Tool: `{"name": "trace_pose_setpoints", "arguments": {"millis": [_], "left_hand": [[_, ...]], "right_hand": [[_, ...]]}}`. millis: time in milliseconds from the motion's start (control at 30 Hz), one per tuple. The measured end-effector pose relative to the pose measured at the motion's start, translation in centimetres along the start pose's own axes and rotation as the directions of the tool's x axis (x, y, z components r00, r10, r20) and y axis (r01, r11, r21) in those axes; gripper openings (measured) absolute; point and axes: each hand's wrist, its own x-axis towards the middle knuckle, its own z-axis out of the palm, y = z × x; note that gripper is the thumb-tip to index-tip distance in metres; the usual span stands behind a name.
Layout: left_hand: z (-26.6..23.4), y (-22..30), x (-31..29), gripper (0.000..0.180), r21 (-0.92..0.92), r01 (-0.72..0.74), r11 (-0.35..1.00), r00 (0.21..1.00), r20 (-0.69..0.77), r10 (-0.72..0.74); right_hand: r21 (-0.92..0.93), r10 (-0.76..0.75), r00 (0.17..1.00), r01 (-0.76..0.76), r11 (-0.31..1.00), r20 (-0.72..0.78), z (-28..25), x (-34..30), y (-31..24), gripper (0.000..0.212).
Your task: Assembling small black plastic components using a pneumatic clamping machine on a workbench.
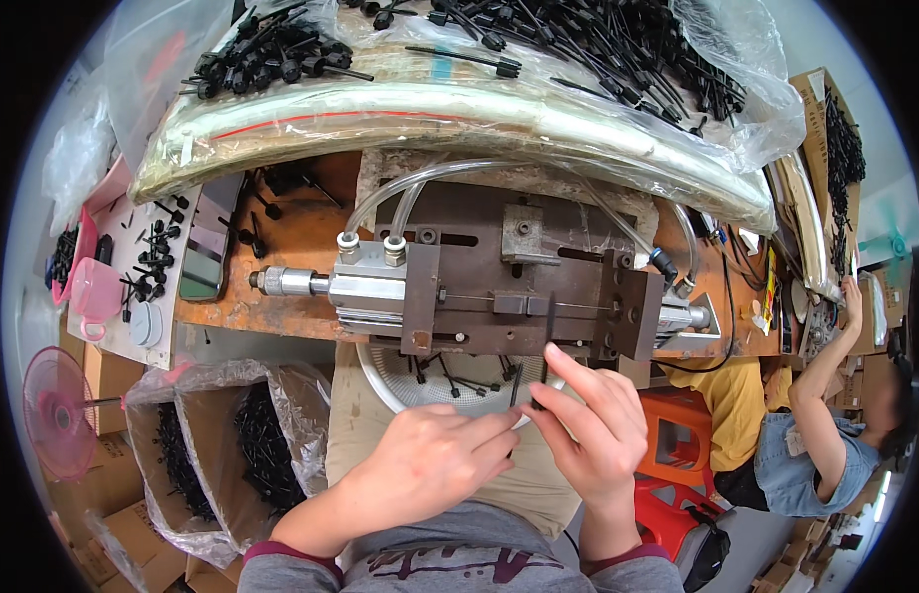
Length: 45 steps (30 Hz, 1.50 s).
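My left hand (430, 460) is closed on a thin black rod-like part (517, 383) that sticks up past its fingertips. My right hand (600, 420) pinches another slim black rod (551, 321), held upright in front of a brown metal fixture (469, 331). Both hands are close together over a white mesh basket (372, 383) on my lap, which holds several black rods with knobbed ends. Small metal blocks (520, 303) sit in the middle of the fixture, between two pneumatic cylinders. The lower ends of the held rods are hidden by my fingers.
Heaps of black parts (617, 44) lie on a plastic-covered ledge (459, 109) behind the fixture. Clear air hoses (430, 173) arch over it. A plastic-lined box (187, 435) of black parts stands at left, near a pink fan (59, 410). A co-worker (810, 445) sits at right.
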Motion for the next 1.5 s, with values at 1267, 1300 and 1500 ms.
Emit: {"name": "trace_pose_setpoints", "arguments": {"millis": [1267,1300,1500], "left_hand": [[1.6,-0.8,-3.3,0.026,-0.115,-0.038,0.993,0.994,-0.108,0.025],[1.6,-0.9,-3.4,0.025,-0.114,-0.033,0.993,0.994,-0.109,0.020],[1.8,-1.1,-3.7,0.025,-0.124,-0.017,0.992,0.994,-0.107,0.004]], "right_hand": [[-0.526,0.331,0.895,-0.136,0.839,0.297,-1.6,26.3,11.5,0.032],[-0.571,0.385,0.852,-0.127,0.811,0.356,-1.5,26.6,11.3,0.032],[-0.542,0.215,0.850,0.095,0.835,0.480,-2.0,25.0,13.2,0.039]]}}
